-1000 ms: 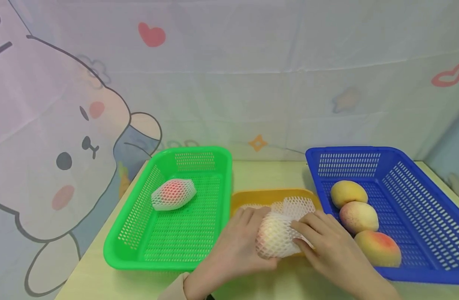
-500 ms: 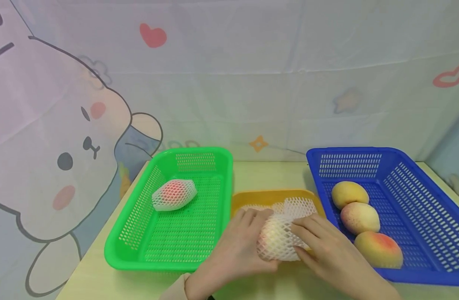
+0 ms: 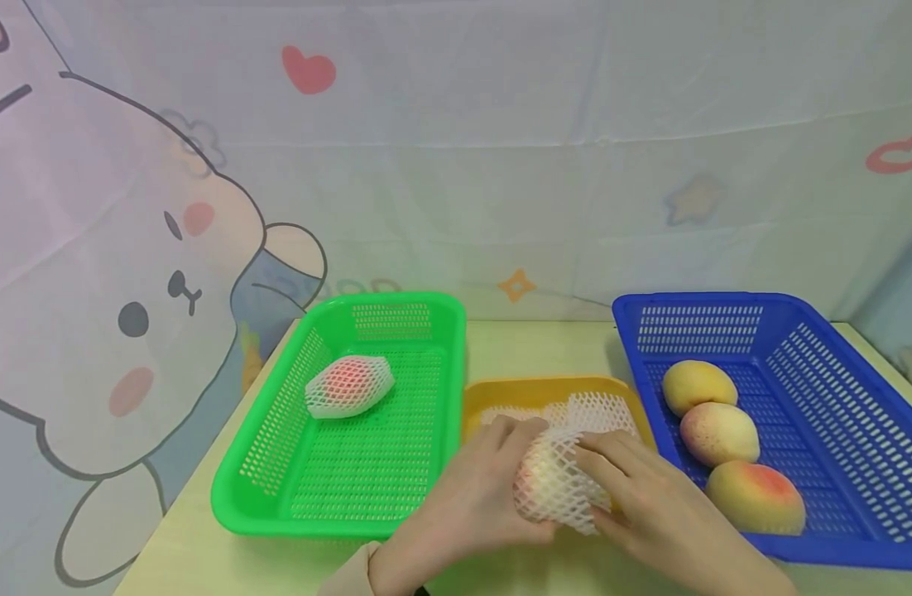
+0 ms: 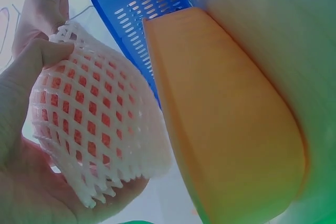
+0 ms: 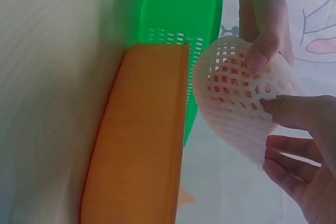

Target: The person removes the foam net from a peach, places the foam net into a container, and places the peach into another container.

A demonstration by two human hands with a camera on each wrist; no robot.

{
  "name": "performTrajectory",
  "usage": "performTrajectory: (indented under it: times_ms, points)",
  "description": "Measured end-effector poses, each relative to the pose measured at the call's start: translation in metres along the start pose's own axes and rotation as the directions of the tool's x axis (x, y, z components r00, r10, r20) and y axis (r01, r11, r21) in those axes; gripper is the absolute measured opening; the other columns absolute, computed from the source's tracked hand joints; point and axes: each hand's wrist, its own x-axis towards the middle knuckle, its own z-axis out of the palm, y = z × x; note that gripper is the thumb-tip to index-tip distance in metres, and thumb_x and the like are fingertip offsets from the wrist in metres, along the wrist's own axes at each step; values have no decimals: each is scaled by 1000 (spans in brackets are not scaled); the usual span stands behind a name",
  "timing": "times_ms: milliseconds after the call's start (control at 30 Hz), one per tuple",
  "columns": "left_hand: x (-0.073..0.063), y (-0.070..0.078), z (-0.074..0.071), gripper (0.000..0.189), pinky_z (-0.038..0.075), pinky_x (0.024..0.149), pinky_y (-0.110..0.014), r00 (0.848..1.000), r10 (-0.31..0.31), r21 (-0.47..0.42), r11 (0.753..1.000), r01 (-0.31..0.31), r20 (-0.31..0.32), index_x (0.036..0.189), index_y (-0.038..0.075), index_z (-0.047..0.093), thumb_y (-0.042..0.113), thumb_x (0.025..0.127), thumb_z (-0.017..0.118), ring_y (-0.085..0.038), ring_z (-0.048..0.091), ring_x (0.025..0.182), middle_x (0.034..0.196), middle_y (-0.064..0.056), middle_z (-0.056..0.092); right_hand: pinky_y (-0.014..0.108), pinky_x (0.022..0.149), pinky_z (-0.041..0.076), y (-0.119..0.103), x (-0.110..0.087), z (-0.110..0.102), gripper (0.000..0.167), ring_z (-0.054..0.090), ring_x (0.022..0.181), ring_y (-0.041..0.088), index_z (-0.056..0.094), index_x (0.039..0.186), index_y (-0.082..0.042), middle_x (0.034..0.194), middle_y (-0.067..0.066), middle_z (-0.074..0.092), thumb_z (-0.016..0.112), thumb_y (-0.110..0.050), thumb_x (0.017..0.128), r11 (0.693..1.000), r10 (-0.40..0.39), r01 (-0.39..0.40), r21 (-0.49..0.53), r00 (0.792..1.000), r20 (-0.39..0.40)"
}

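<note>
In front of me, above the front of the yellow-orange tray [image 3: 545,384], a rounded, yellow-and-red fruit is covered by a white foam net sleeve [image 3: 564,484]. My left hand [image 3: 480,488] grips it from the left, thumb and fingers round it, as the left wrist view shows. From the right, my right hand [image 3: 638,497] pinches the sleeve between thumb and fingers; the right wrist view has this net [image 5: 241,85] drawn over the fruit. More white foam nets [image 3: 601,408] lie in the tray, partly hidden behind my hands.
On the left stands a green basket [image 3: 340,528] with one netted reddish fruit [image 3: 349,386]. A blue basket [image 3: 866,463] at right holds a yellow fruit [image 3: 699,387], a pinkish one [image 3: 720,434] and a red-blushed one [image 3: 756,498]. A printed cloth [image 3: 456,190] hangs behind the table.
The fruit has tilted slightly in my hands. My right hand has pulled the sleeve a little down and to the right. Both baskets stay where they were.
</note>
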Motion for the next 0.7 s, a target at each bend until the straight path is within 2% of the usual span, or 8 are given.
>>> performTrajectory:
  times_ms: [100,200,500,700]
  points:
    - [0,1,-1,89,45,69,-14,999,-23,-60,998,26,44,134,18,44,37,57,84,-6,51,83,110,0,54,21,99,33,-1,0,0,66,58,103,17,61,114,-10,113,0,62,86,-16,53,1000,-1,1,-2,1000,13]
    - [0,1,-1,88,45,70,-13,997,-22,-84,996,28,68,134,19,44,36,58,84,-5,51,84,110,0,53,22,102,30,-2,1,0,67,58,103,16,60,114,-9,112,0,61,86,-17,53,1000,-13,13,-1,1000,22]
    - [0,2,-3,92,47,77,-15,995,-1,-67,998,8,97,138,17,42,43,61,83,-5,51,91,113,1,53,26,90,41,-4,1,-1,69,57,104,14,59,116,-10,114,-1,60,84,-15,52,1000,-8,8,-13,999,45]
    - [0,3,-4,102,49,86,-20,996,20,-29,999,-18,83,144,14,36,49,60,83,-8,53,99,120,-1,55,30,82,47,-3,1,1,69,57,101,16,59,109,-9,112,2,59,80,-10,43,999,-33,34,-35,999,30]
